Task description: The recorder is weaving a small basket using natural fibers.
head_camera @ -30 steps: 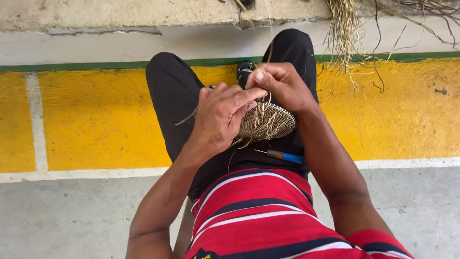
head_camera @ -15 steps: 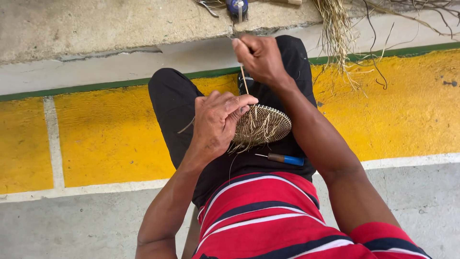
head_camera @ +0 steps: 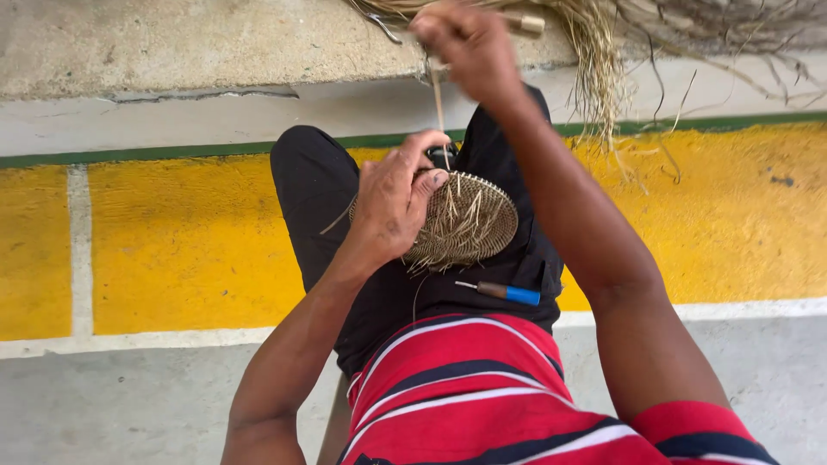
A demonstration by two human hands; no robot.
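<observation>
Head view, looking down on a seated person: black trousers (head_camera: 319, 198), red striped shirt (head_camera: 465, 396), yellow painted floor band (head_camera: 172, 241) beneath, grey concrete ledge (head_camera: 172, 52) along the top edge

Loose bundle of dry straw fibres (head_camera: 594, 52) lies on the ledge toward the top right corner, strands hanging over its front edge, within reach of the raised hand

Round woven disc (head_camera: 469, 220) rests on the lap between the thighs, cut fibre ends sticking up from its face. Lap serves as the work support, so the disc needs only one hand to steady it

Left hand (head_camera: 392, 202) lies over the disc's left rim, fingers curled together and pressed on the weave, thumb tip at the upper rim; apparently pinning the stitch in place

Right hand (head_camera: 469, 43) is lifted well above the disc, near the ledge, fingers closed on a thin strand (head_camera: 438, 103) that runs taut down to the disc. Hand is motion-blurred; exact pinch probably thumb against forefinger

Small tool with a blue handle (head_camera: 510, 294) lies on the lap just below the disc's lower edge, untouched, parked close by
</observation>
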